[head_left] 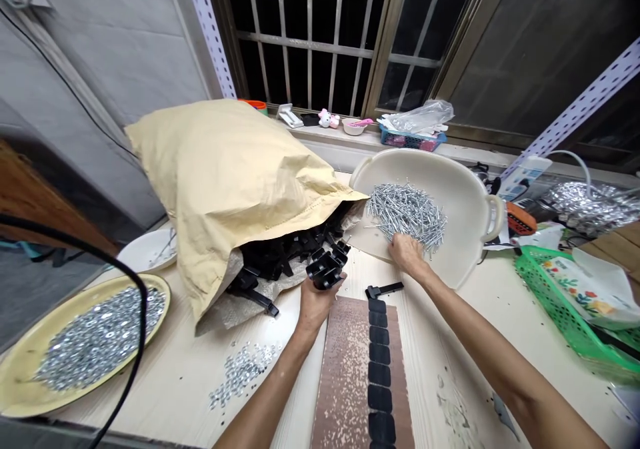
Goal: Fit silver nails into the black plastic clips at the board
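My left hand (pixel 316 298) is closed around a stack of black plastic parts (pixel 327 265), held just in front of the open mouth of a tan paper sack (pixel 227 176) that spills more black parts (pixel 280 259). My right hand (pixel 407 252) reaches into a cream plastic basin (pixel 465 196) and its fingers pinch at the near edge of a heap of silver screws (pixel 407 212). What the fingers hold is hidden. One loose black part (pixel 384 290) lies on the table between my hands, above a brown board (pixel 345 376) carrying a column of black pieces (pixel 380 369).
A yellow tray of small silver nuts (pixel 95 339) sits at the left, a white plate (pixel 147 249) behind it. Loose nuts (pixel 243 369) lie scattered near my left forearm. A green basket (pixel 570 302) stands at the right. A black cable (pixel 127 302) arcs across the left foreground.
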A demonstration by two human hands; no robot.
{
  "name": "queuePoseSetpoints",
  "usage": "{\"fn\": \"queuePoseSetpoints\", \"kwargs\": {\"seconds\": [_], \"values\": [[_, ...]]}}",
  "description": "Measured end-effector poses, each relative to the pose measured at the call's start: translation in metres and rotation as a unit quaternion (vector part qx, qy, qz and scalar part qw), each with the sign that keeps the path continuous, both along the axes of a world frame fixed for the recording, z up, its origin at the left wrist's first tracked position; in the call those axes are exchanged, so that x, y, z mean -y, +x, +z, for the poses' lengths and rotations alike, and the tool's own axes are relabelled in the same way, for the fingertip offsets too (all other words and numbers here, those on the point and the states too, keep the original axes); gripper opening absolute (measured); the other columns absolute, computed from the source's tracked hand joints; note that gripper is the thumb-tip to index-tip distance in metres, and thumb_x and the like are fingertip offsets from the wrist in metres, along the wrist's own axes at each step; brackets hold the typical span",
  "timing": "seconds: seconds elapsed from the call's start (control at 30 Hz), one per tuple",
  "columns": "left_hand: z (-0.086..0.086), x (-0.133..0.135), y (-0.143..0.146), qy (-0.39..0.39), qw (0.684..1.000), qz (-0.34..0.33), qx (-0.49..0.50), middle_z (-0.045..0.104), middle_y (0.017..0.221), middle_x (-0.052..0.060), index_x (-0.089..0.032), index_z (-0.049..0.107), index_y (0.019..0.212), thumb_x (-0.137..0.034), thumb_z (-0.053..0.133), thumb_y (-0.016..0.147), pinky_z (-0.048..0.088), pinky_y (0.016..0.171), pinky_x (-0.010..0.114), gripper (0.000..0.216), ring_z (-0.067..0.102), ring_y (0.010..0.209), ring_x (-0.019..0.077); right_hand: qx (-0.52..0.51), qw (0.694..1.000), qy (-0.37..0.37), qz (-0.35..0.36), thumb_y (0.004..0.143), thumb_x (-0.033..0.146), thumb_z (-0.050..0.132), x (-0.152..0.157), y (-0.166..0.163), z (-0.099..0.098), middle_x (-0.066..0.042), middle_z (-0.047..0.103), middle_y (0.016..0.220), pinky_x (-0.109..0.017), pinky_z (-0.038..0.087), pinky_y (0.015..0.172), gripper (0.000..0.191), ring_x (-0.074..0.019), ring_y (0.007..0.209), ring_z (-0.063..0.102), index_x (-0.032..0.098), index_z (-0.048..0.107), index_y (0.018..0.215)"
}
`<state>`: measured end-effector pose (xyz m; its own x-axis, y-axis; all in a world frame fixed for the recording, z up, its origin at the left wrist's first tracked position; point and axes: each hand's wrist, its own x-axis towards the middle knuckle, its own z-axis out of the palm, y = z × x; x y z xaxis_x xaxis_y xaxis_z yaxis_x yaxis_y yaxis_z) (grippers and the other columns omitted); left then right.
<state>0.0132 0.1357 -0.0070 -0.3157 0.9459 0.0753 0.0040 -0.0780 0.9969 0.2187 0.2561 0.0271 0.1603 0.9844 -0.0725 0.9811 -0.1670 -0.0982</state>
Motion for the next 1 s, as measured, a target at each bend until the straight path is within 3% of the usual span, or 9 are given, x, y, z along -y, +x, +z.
{"fn": "queuePoseSetpoints", "kwargs": {"seconds": [0.13, 0.2, 0.27, 0.33, 0.43, 0.5, 0.73, 0.93, 1.0], "values": [[-0.001, 0.0, 0.001, 0.0, 1.0, -0.007, -0.004, 0.071, 0.071, 0.004, -0.013, 0.069, 0.072, -0.031, 0.076, 0.062, 0.049, 0.06, 0.026, 0.022, 0.064, 0.064, 0.0182, -0.047, 0.998, 0.028, 0.028, 0.077, 0.004, 0.05, 0.003, 0.0, 0.012, -0.018, 0.068, 0.095, -0.033, 0.045, 0.077, 0.037, -0.0271, 0.094, 0.064, 0.009, 0.06, 0.112], [0.0, 0.0, 0.002, -0.011, 1.0, -0.01, 0.001, 0.07, 0.069, 0.003, -0.013, 0.068, 0.071, -0.032, 0.075, 0.062, 0.048, 0.058, 0.026, 0.021, 0.062, 0.062, 0.017, -0.082, 0.994, 0.048, 0.055, 0.082, 0.011, 0.049, 0.01, -0.002, 0.027, -0.013, 0.069, 0.095, -0.031, 0.047, 0.076, 0.031, -0.0229, 0.09, 0.065, 0.012, 0.06, 0.111], [0.002, 0.0, 0.002, -0.024, 1.0, -0.013, 0.011, 0.068, 0.067, 0.003, -0.013, 0.067, 0.068, -0.033, 0.075, 0.063, 0.046, 0.057, 0.025, 0.021, 0.06, 0.06, 0.016, -0.187, 0.972, 0.095, 0.105, 0.088, 0.022, 0.047, 0.025, -0.009, 0.045, -0.009, 0.068, 0.093, -0.029, 0.05, 0.074, 0.022, -0.0183, 0.084, 0.065, 0.014, 0.061, 0.102], [0.002, -0.001, 0.002, -0.033, 0.999, -0.017, 0.017, 0.066, 0.063, 0.001, -0.014, 0.066, 0.064, -0.033, 0.074, 0.063, 0.044, 0.055, 0.024, 0.022, 0.058, 0.057, 0.0145, -0.358, 0.905, 0.15, 0.176, 0.089, 0.033, 0.049, 0.046, -0.025, 0.063, -0.007, 0.067, 0.09, -0.029, 0.053, 0.072, 0.023, -0.0161, 0.079, 0.066, 0.015, 0.059, 0.099], [-0.001, -0.004, 0.001, -0.042, 0.998, -0.025, 0.025, 0.061, 0.057, -0.001, -0.014, 0.063, 0.06, -0.032, 0.073, 0.063, 0.041, 0.052, 0.023, 0.021, 0.054, 0.053, 0.0127, -0.534, 0.784, 0.191, 0.253, 0.084, 0.034, 0.058, 0.081, -0.055, 0.077, -0.002, 0.065, 0.083, -0.031, 0.056, 0.07, 0.041, -0.0153, 0.074, 0.066, 0.019, 0.046, 0.12], [-0.003, -0.005, 0.0, -0.042, 0.998, -0.036, 0.037, 0.062, 0.058, -0.001, -0.014, 0.065, 0.063, -0.03, 0.073, 0.063, 0.041, 0.053, 0.023, 0.018, 0.054, 0.054, 0.0128, -0.556, 0.759, 0.201, 0.273, 0.083, 0.03, 0.06, 0.097, -0.072, 0.076, 0.001, 0.064, 0.081, -0.032, 0.056, 0.071, 0.053, -0.015, 0.075, 0.066, 0.023, 0.035, 0.13], [0.0, -0.006, -0.004, -0.007, 0.996, -0.063, 0.058, 0.072, 0.079, 0.004, -0.013, 0.071, 0.085, -0.026, 0.072, 0.064, 0.049, 0.068, 0.028, 0.025, 0.062, 0.071, 0.0179, -0.467, 0.787, 0.237, 0.328, 0.087, 0.025, 0.058, 0.106, -0.086, 0.055, -0.001, 0.064, 0.092, -0.036, 0.052, 0.082, 0.033, -0.0158, 0.083, 0.063, 0.026, 0.05, 0.118], [0.005, -0.004, -0.008, -0.013, 0.998, -0.045, 0.049, 0.068, 0.065, 0.003, -0.012, 0.068, 0.069, -0.029, 0.072, 0.063, 0.047, 0.059, 0.026, 0.019, 0.06, 0.062, 0.0167, -0.363, 0.794, 0.257, 0.414, 0.088, 0.024, 0.057, 0.108, -0.085, 0.056, -0.002, 0.066, 0.1, -0.04, 0.046, 0.089, 0.03, -0.0179, 0.095, 0.059, 0.027, 0.056, 0.118], [0.009, -0.003, -0.007, -0.026, 0.998, -0.029, 0.045, 0.067, 0.062, 0.002, -0.012, 0.067, 0.067, -0.03, 0.074, 0.061, 0.046, 0.057, 0.026, 0.02, 0.059, 0.059, 0.0159, -0.331, 0.82, 0.262, 0.386, 0.089, 0.031, 0.056, 0.093, -0.071, 0.056, -0.004, 0.065, 0.105, -0.038, 0.046, 0.088, 0.026, -0.0185, 0.099, 0.058, 0.024, 0.059, 0.114]]}}
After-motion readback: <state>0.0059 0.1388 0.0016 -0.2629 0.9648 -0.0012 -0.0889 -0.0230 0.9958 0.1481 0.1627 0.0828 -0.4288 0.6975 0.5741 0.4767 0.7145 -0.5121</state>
